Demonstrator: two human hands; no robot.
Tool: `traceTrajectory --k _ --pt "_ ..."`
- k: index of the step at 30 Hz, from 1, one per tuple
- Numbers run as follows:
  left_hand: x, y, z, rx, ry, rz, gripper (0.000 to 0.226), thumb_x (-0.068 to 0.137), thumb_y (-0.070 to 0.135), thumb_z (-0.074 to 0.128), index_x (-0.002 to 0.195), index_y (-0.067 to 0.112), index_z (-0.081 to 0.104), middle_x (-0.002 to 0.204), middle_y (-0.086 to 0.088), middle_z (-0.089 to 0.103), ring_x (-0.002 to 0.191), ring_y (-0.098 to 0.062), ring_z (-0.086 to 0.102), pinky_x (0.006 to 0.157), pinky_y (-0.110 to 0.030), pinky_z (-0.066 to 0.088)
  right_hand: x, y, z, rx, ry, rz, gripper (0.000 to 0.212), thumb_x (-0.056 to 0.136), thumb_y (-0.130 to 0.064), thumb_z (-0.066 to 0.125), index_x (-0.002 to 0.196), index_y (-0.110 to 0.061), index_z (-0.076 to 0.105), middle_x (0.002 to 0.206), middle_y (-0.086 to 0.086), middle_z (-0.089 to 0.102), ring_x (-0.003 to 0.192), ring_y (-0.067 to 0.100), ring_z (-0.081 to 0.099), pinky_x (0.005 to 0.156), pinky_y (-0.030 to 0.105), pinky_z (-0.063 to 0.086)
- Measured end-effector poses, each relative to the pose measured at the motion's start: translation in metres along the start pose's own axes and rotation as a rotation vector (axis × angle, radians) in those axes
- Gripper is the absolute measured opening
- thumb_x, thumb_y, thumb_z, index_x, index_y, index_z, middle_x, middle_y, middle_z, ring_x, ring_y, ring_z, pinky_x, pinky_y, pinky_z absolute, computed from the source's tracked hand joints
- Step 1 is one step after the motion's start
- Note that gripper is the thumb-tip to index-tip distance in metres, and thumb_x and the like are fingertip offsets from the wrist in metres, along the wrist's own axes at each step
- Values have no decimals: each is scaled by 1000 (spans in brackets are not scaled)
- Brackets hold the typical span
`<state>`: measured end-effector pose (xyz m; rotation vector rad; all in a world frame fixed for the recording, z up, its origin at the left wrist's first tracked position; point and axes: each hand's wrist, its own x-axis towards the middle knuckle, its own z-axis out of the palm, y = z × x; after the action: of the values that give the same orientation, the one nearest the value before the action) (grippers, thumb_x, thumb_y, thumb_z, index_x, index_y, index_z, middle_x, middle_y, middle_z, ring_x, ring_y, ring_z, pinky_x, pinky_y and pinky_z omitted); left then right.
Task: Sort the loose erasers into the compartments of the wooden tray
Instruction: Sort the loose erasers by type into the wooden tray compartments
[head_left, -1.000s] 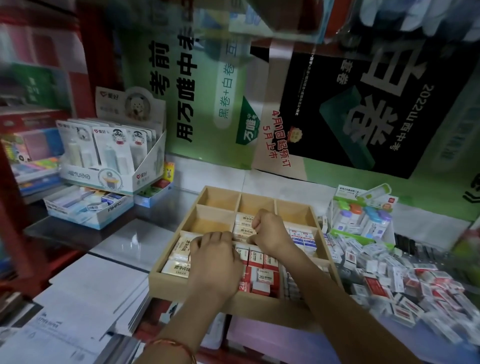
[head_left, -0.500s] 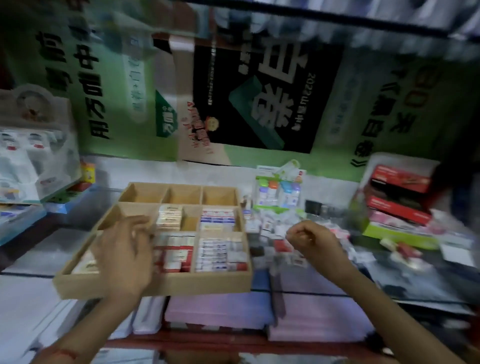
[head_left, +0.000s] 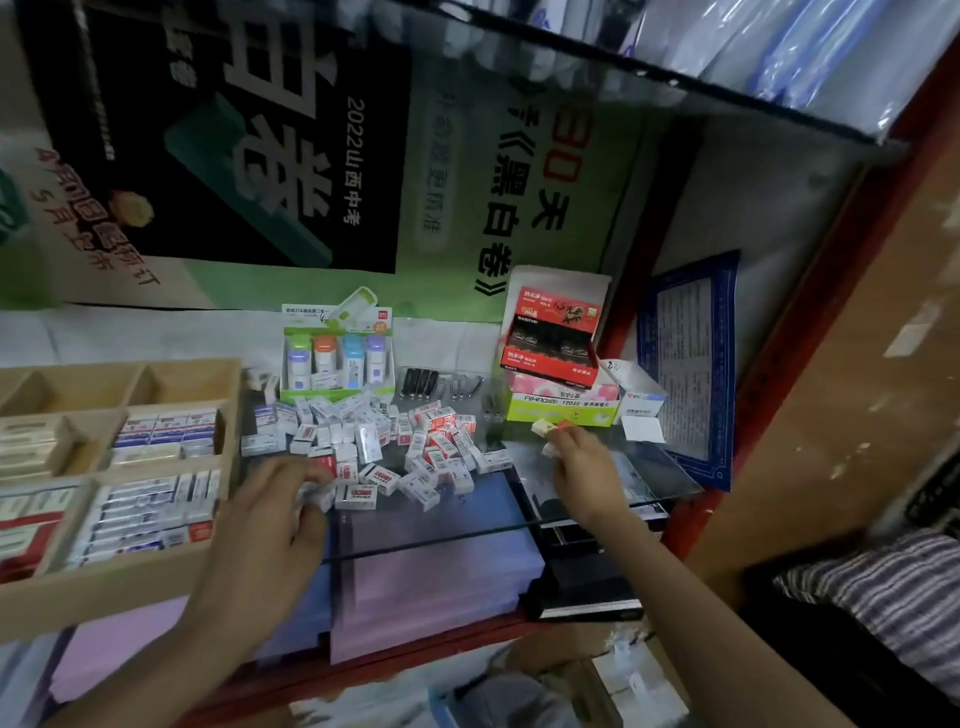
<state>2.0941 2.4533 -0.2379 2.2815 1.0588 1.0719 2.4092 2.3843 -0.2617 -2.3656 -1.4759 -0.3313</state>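
Fingers (head_left: 304, 474) of my left hand (head_left: 265, 530) curl round a white eraser (head_left: 318, 498), just right of the tray (head_left: 156, 569), at the near edge of the pile (head_left: 395, 447). Further right, my right hand (head_left: 587, 470) pinches an orange eraser (head_left: 545, 427) clear of the pile. I judge the picking step is in hand. Next, both erasers need carrying left to matching compartments, where the nearer rows are already packed tight.
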Motion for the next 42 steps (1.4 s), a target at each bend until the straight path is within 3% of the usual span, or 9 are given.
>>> traceTrajectory --k 5,10,14,19,23,26,31,36,42 --pt "6 2 3 -77 55 -101 27 84 -9 54 96 14 61 107 -5 56 96 -26 54 85 -41 44 25 2 0 -179 -148 212 36 88 -18 52 123 -7 52 128 12 44 117 29 40 98 33 34" --pt "14 5 18 -108 55 -111 28 82 -14 52 91 12 61 102 -10 59 95 -28 55 85 -38 41 21 9 5 -271 -142 230 38 91 -28 44 119 -5 54 128 15 36 119 30 34 98 36 30" --pt "15 18 27 -98 39 -60 27 80 -17 53 88 7 63 100 -7 56 98 -15 50 86 -24 33 26 11 5 -270 -123 103 33 90 -22 46 117 -7 59 127 13 42 117 29 36 95 35 30" --pt "20 18 40 -151 -17 -50 28 81 -15 54 83 11 63 98 -10 57 93 -24 52 85 -31 34 25 5 8 -250 -137 -7 33 88 -14 48 119 -5 55 124 13 48 117 28 39 98 36 28" --pt "23 14 52 -223 -4 -68 44 79 -18 52 71 25 59 95 -10 56 87 -26 51 76 -12 37 35 -3 3 -174 -135 44 35 91 -18 47 121 0 47 123 15 48 116 29 42 95 34 30" --pt "24 8 66 -263 7 -97 52 78 -21 51 68 29 56 90 -11 56 84 -29 52 73 -14 38 45 -7 4 -208 -217 101 40 92 -11 46 128 0 33 121 17 54 113 31 49 91 35 35" --pt "24 -6 77 -246 -10 -87 53 74 -22 55 70 30 60 90 -12 64 80 -23 58 70 3 33 48 -13 17 -353 -260 80 39 91 -13 47 124 0 34 121 18 55 112 33 49 96 39 34" --pt "18 -3 63 -339 -25 -82 22 71 6 52 73 25 64 93 -11 63 80 -13 57 74 -4 38 42 -16 17 -67 -178 34 39 87 -28 56 117 -6 45 118 16 55 111 31 47 91 37 32" --pt "10 -7 57 -289 12 -85 53 72 -27 47 70 24 61 90 -10 60 86 -19 59 75 -8 43 22 -11 22 207 -176 27 36 84 -23 64 118 -15 55 115 9 62 102 26 57 82 32 43"
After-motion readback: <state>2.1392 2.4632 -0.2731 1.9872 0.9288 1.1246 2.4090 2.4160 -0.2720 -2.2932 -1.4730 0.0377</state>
